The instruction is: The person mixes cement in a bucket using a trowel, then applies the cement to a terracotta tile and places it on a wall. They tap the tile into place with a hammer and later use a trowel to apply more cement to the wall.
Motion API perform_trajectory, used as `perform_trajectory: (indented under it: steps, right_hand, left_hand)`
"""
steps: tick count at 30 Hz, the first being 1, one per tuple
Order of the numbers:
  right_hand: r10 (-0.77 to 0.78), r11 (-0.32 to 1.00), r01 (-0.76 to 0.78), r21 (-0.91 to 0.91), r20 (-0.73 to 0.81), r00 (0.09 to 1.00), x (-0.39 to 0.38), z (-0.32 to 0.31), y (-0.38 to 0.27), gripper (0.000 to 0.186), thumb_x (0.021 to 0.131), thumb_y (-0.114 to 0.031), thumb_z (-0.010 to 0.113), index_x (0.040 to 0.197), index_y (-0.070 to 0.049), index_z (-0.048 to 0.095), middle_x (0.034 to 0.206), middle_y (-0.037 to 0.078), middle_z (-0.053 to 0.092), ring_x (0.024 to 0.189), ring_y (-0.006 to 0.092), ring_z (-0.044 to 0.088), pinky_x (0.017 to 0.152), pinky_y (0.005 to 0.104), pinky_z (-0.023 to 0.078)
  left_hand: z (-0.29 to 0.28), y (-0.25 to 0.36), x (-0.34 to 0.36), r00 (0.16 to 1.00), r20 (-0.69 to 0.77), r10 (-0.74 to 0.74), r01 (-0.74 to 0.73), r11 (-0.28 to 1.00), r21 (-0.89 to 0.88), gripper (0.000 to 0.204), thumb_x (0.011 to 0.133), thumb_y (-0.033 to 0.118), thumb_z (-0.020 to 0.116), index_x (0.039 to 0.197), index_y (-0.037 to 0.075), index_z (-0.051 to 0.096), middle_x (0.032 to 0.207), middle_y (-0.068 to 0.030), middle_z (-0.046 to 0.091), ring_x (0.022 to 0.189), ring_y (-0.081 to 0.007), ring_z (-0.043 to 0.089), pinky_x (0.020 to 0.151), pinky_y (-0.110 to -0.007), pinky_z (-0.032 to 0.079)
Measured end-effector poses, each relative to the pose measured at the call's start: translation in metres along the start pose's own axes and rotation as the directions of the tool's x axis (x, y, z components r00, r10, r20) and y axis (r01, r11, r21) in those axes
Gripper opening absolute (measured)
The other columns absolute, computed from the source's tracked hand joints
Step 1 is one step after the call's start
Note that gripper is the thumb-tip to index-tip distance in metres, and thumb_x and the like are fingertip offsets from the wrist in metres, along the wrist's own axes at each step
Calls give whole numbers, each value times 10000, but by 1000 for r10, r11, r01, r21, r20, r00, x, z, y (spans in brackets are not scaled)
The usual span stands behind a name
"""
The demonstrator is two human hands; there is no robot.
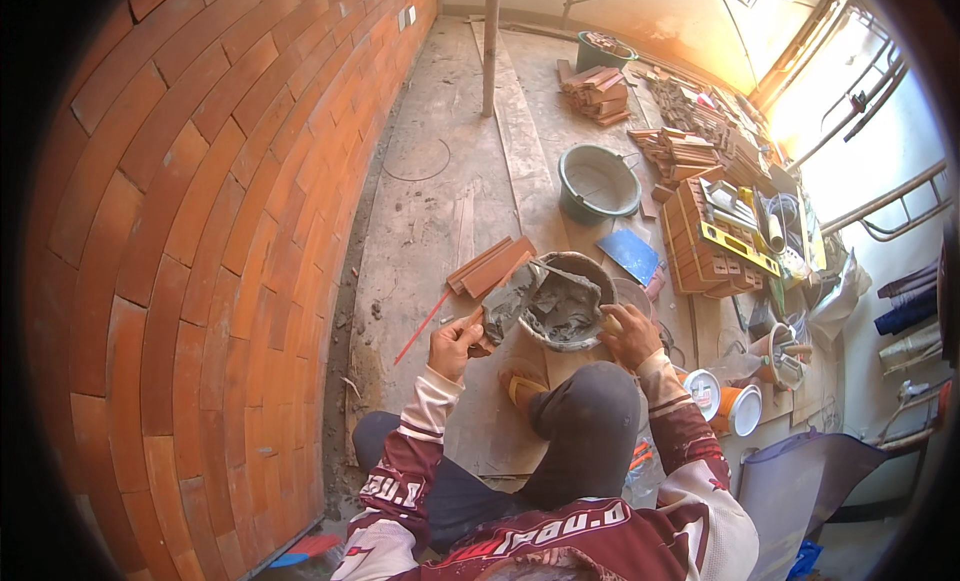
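My left hand (457, 348) is closed on the near end of a reddish brick tile, its upper face spread with wet grey mortar (510, 303). Just right of it stands a bucket (563, 345) partly filled with the same mortar. At the bucket's right rim my right hand (632, 335) is closed round a pale handle (608, 325), apparently a trowel's; its blade cannot be made out against the mortar. A few bare brick tiles (490, 266) lie on the floor beyond my left hand, beside a thin red strip (422, 326).
A brick-tiled wall (200, 281) rises close on my left. Ahead are a pole (490, 51), a green tub (598, 184) and a blue sheet (630, 252). Stacked bricks (690, 231) bearing a yellow spirit level (738, 247), tile piles (600, 93) and orange containers (738, 411) crowd the right.
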State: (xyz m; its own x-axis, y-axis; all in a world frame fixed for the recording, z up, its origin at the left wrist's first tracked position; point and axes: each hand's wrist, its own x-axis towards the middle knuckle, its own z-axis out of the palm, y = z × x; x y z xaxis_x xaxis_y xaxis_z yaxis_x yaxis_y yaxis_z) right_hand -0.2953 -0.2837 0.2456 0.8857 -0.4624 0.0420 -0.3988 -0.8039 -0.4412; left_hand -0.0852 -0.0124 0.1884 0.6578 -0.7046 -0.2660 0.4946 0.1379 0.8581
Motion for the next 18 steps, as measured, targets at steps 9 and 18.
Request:
perform_trajectory:
  steps: [9,18]
  right_hand:
    - [-116,985,110,131,38,993,10,2,-1,481,803,-310,725,1186,-31,645,983,194,669,954,364,635,858,427,499]
    - [-184,980,171,105,142,973,10,-2,-12,460,794,-293,726,1157,-16,668,924,196,669,877,344,647,779,417,508]
  left_hand:
    - [11,1,-6,984,-34,177,-165,960,226,294,919,63,603,1190,-44,644,855,-47,685,689,-105,642,637,-264,551]
    - [20,5,-7,984,-155,88,-61,984,169,240,915,85,610,1106,-47,672,794,-42,668,652,-111,637,601,-270,548]
